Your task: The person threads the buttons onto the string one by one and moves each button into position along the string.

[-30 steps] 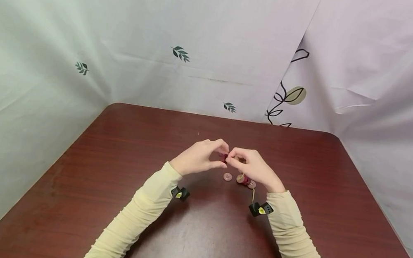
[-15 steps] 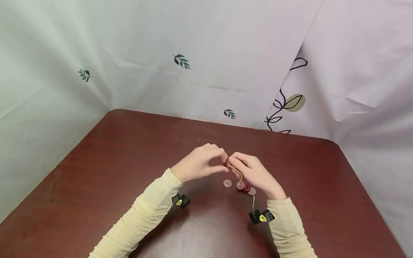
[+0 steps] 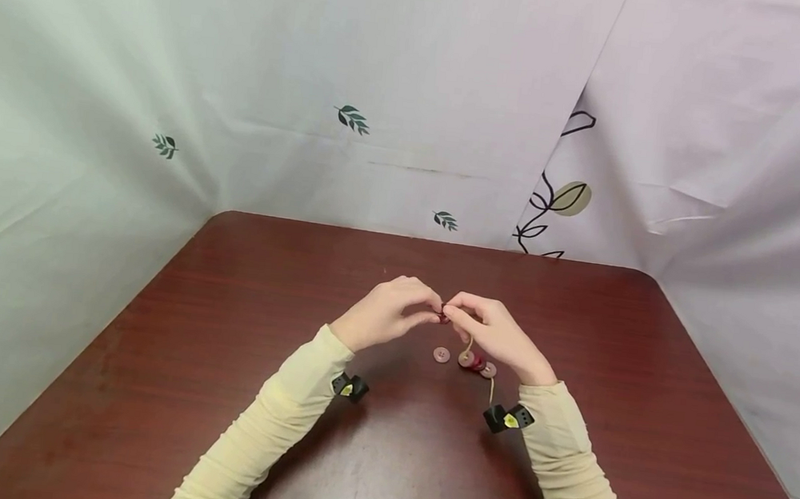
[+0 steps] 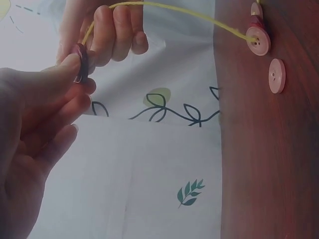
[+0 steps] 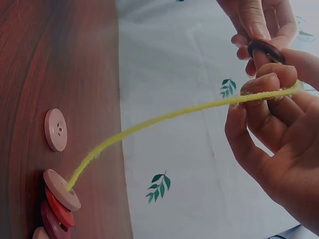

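Between left thumb and fingers, my left hand [image 3: 387,312] pinches a dark red button [image 4: 82,62], raised over the table. My right hand [image 3: 501,338] meets it from the other side, fingertips right at the button and curled round a yellow yarn [image 5: 149,121]. The yarn's end is hidden among the fingers. From there the yarn arcs down to a pink button [image 5: 60,186] on the table, threaded through its hole. Behind that one, a red button [image 5: 61,209] and a maroon button [image 5: 51,218] lean together on the strand.
A loose pink button [image 3: 441,355] lies flat on the brown table [image 3: 296,272], left of the threaded ones. Another pink button [image 3: 488,370] sits at the row's right end, with yarn trailing towards the right wrist camera [image 3: 508,419]. White patterned cloth surrounds the table.
The head view has tilted slightly upward. Half a second ago the yarn crossed in front of the right fingers up to the button; now only its lower stretch shows below them. The left hand keeps its pinch.
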`<state>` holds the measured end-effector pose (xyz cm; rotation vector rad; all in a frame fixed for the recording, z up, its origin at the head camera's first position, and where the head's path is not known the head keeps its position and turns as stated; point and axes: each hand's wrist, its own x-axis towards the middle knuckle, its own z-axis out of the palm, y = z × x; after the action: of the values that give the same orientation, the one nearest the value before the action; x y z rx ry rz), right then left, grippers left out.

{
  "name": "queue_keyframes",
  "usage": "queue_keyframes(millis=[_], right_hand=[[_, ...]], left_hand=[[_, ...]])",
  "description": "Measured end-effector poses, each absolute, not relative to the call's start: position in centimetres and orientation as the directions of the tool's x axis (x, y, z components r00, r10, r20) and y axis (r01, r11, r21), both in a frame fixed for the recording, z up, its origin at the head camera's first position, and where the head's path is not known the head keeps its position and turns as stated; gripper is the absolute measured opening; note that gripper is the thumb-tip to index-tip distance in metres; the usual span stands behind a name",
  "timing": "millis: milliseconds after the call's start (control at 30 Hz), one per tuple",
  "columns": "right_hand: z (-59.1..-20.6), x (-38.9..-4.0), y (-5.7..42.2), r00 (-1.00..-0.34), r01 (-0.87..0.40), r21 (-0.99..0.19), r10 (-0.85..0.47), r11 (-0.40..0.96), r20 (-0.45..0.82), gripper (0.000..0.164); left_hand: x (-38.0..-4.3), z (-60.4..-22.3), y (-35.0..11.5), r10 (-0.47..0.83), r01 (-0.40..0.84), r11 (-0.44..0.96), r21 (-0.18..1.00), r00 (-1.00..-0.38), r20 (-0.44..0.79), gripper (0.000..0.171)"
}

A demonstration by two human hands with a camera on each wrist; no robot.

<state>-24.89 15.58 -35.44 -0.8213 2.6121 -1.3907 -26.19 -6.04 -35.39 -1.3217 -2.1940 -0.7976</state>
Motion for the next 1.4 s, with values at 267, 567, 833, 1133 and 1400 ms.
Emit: queue_keyframes(millis=[267,567,833,1133,1400], right_hand=[[-35.5,-25.0,15.6,-0.856,-0.429,-0.785,-0.479,0.448,0.194,0.012],[-35.5,-24.9,15.6,-0.864,-0.416,-0.810,-0.457,0.412,0.211,0.010],[-35.6,-25.2,16.1,-0.888,-0.366,-0.814,-0.431,0.451,0.160,0.013],[-36.5,-25.9,16.3,-0.889,-0.331,-0.796,-0.451,0.507,0.083,0.012],[-37.4,-26.3,16.3,-0.889,-0.320,-0.779,-0.455,0.539,0.050,0.011]], left_hand=[[-26.3,-35.4,-6.3,0.627,0.888,0.404,0.222,-0.445,0.639,0.007],[-26.1,-34.8,-6.7,0.627,0.876,0.434,0.209,-0.461,0.628,0.006],[-26.3,-34.3,-7.4,0.596,0.883,0.440,0.162,-0.422,0.683,0.006],[-26.3,-33.7,-7.8,0.546,0.892,0.422,0.160,-0.391,0.741,0.012],[-26.1,-33.4,-7.8,0.543,0.891,0.431,0.146,-0.385,0.747,0.013]])
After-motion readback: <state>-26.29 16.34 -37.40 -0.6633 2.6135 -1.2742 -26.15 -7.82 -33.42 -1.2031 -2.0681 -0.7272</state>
